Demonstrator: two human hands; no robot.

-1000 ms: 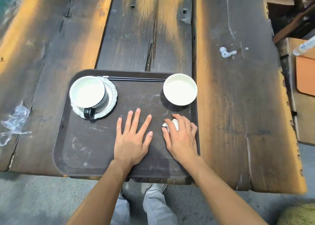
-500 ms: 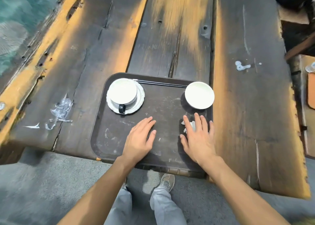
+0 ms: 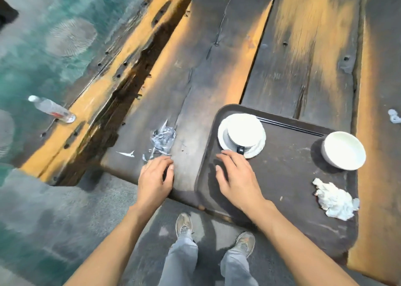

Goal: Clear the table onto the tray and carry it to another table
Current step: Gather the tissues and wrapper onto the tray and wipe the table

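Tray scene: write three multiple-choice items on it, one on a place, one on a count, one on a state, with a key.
1. Where does the crumpled plastic wrapper lie?
A. on the tray
B. on the table, left of the tray
C. in the bowl

2. How many white dishes stand on the tray?
A. five
B. none
C. three

3. What is the left hand holding?
A. nothing
B. a bottle
C. the bowl

Key: 1 B, it lies on bare wood. 2 C, cup, saucer, bowl. 3 A, its fingers are empty.

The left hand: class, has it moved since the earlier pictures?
Yes. The left hand has gone left, off the tray onto bare table beside the crumpled plastic wrapper.
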